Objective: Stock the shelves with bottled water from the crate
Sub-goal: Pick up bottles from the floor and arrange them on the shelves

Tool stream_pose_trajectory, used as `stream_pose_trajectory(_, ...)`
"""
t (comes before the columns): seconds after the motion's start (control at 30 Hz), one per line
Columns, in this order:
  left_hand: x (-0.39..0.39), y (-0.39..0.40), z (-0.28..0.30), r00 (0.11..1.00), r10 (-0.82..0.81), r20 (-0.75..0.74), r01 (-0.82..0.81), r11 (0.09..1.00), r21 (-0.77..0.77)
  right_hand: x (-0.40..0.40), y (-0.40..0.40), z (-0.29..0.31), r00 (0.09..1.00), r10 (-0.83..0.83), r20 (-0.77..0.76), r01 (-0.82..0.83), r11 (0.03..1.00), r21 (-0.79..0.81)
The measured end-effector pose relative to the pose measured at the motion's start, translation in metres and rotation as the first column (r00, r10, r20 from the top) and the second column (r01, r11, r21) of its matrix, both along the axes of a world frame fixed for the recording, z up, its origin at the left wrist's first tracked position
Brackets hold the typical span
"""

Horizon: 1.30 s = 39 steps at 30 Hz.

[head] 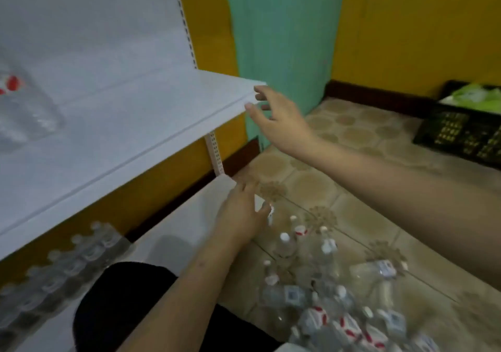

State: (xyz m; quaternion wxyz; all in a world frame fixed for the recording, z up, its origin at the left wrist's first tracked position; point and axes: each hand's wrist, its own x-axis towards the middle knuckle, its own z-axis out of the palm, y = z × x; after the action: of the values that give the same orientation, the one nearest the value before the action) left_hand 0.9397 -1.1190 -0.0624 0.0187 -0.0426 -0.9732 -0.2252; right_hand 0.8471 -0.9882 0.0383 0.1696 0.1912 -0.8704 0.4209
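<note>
Several clear water bottles [322, 294] with white caps and red-and-white labels lie and stand in a loose pile on the floor at the lower right. My left hand [241, 213] reaches down to the pile's far edge, fingers straight and empty, thumb beside a bottle cap. My right hand [273, 118] hovers with fingers spread at the right corner of the white upper shelf [151, 118], holding nothing. One bottle [24, 113] stands blurred on that shelf at the far left. Rows of bottles [67, 265] fill the left part of the lower shelf [189, 216].
A black plastic crate [461, 132] with green packets in it sits on the tiled floor by the yellow wall at the right. A green door [284, 40] stands behind the shelf's end. My dark-clothed knee [122, 311] is in front of the lower shelf.
</note>
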Motion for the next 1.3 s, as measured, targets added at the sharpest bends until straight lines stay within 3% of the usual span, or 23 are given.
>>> stream_pose_trajectory(0.1,-0.002,0.019,-0.048,0.981,-0.055,0.184,0.059,0.998,-0.016,0.004,0.045,-0.077,0.982,-0.17,0.077,0.177,0.98,-0.092)
stream_pose_trajectory(0.23,-0.003,0.024,-0.1,0.932,-0.098,0.35,0.121,0.992,-0.046,0.007,0.098,-0.212,0.888,-0.299,0.35,0.259,0.953,0.158)
stream_pose_trajectory(0.37,-0.013,0.028,-0.141,0.837,-0.071,0.543,0.101,0.995,-0.025,0.019,0.135,-0.324,0.693,-0.4,0.6,0.184,0.902,0.39)
stream_pose_trajectory(0.47,-0.011,0.026,-0.186,0.755,-0.063,0.653,0.07,0.997,0.015,0.042,0.149,-0.385,0.538,-0.477,0.695,0.137,0.863,0.486)
stream_pose_trajectory(0.6,0.006,0.018,-0.217,0.651,-0.071,0.755,0.069,0.997,0.035,0.08,0.152,-0.439,0.361,-0.479,0.8,0.055,0.868,0.494)
stream_pose_trajectory(0.67,0.007,0.017,-0.218,0.602,-0.086,0.794,0.045,0.996,0.074,0.096,0.15,-0.454,0.33,-0.457,0.826,0.022,0.879,0.477)
stream_pose_trajectory(0.8,0.003,0.017,-0.222,0.67,-0.074,0.739,0.007,0.996,0.094,0.112,0.146,-0.465,0.354,-0.461,0.814,0.131,0.886,0.445)
stream_pose_trajectory(0.93,0.003,0.017,-0.224,0.661,-0.066,0.748,0.002,0.996,0.085,0.109,0.136,-0.458,0.335,-0.448,0.829,0.261,0.889,0.375)
stream_pose_trajectory(1.3,-0.003,0.016,-0.215,0.655,-0.038,0.754,-0.092,0.987,0.13,0.069,0.137,-0.355,0.405,-0.465,0.787,0.315,0.879,0.357)
